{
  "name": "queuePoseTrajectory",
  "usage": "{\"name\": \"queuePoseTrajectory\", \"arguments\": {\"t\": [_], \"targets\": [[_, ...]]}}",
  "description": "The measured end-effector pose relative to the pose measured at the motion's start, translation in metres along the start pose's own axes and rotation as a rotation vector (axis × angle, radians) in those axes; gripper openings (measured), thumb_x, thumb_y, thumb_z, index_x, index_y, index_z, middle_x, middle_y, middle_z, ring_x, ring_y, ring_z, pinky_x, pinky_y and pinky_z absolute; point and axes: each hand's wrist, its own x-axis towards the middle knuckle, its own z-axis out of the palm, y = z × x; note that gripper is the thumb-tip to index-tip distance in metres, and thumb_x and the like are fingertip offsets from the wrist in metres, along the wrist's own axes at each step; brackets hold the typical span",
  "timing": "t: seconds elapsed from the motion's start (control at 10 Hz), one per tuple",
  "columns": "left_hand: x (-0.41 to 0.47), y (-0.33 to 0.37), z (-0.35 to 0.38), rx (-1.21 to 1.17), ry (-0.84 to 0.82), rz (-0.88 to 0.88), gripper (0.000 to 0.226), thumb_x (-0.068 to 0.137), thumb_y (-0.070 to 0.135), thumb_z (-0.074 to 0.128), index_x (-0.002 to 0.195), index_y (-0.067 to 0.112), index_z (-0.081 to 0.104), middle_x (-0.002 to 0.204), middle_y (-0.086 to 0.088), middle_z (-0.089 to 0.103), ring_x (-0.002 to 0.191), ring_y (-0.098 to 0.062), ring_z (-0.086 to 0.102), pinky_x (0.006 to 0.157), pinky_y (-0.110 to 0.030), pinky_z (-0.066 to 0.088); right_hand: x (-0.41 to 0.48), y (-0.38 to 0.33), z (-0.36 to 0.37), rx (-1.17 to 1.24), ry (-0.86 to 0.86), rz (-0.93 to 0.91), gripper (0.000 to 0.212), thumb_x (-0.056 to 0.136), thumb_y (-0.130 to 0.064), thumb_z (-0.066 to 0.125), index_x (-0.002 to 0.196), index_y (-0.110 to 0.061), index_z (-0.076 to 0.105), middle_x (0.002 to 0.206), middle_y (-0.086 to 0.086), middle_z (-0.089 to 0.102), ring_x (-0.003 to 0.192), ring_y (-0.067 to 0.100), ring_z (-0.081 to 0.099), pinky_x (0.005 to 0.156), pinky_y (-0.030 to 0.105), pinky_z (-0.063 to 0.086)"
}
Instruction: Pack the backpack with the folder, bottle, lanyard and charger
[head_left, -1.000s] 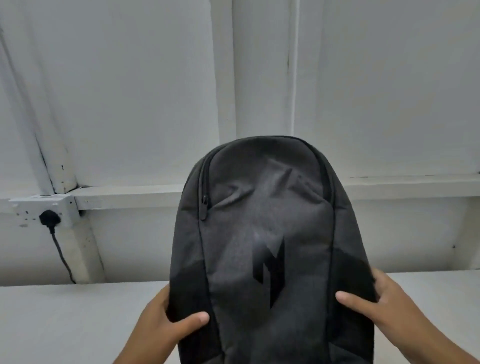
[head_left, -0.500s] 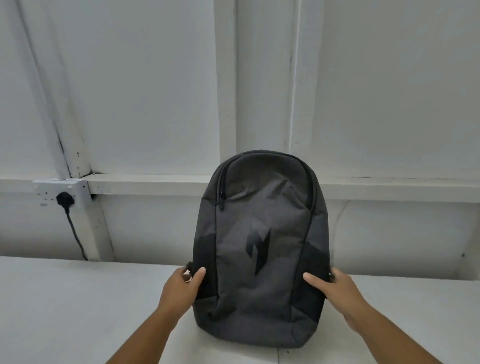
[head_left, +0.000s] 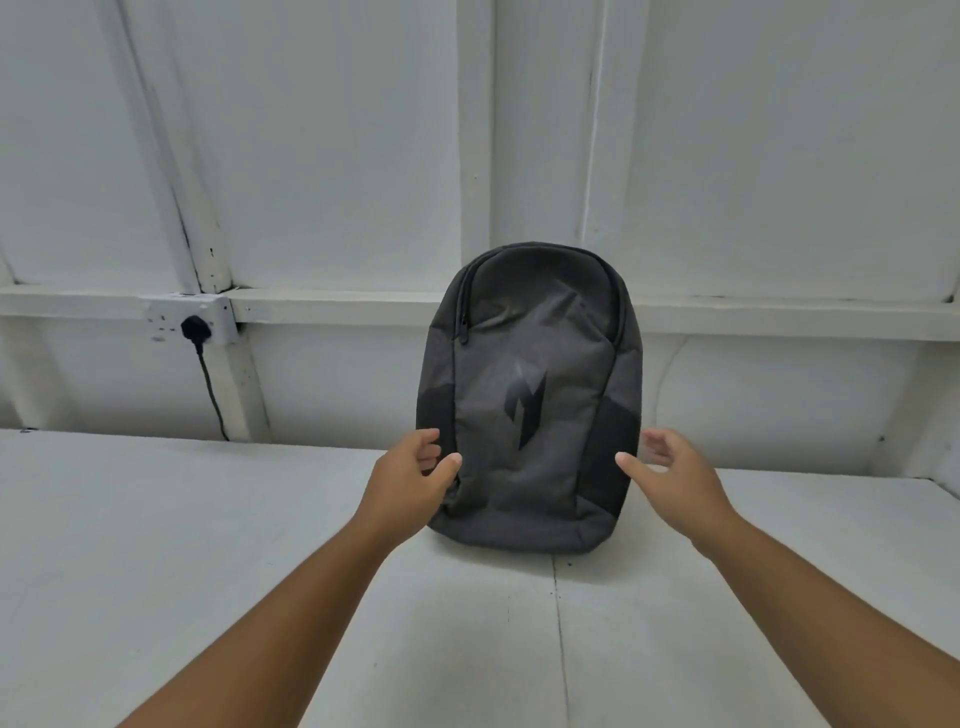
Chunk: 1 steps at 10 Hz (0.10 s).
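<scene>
A dark grey backpack (head_left: 530, 405) with a black logo stands upright on the white table (head_left: 208, 545), leaning against the wall, its zips shut. My left hand (head_left: 415, 478) is at its lower left side, thumb touching the front fabric, fingers loosely curled and apart. My right hand (head_left: 670, 473) hovers just off the lower right side, fingers spread, holding nothing. No folder, bottle, lanyard or charger is in view.
A white wall socket (head_left: 189, 322) with a black plug and a cable hanging down sits on the wall rail at the left. White wall panels rise behind the table. A seam runs down the tabletop below the backpack.
The backpack went from held up close to standing on the table against the wall. Both hands have loosened off its sides; the right hand has come clear of it.
</scene>
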Motion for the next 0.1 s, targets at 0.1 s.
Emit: {"name": "queuePoseTrajectory", "arguments": {"t": [0.1], "targets": [[-0.0260, 0.0010, -0.0243, 0.006, -0.014, 0.041, 0.052, 0.098, 0.037, 0.064, 0.145, 0.019, 0.052, 0.136, -0.001, 0.065, 0.120, -0.016, 0.062, 0.095, -0.028, 0.048, -0.0420, -0.0299, -0.0052, -0.013, 0.063, -0.052, 0.051, 0.092, -0.036, 0.072, 0.137, -0.020, 0.055, 0.136, 0.000, 0.062, 0.121, 0.015, 0.058, 0.093, 0.029, 0.045]]}}
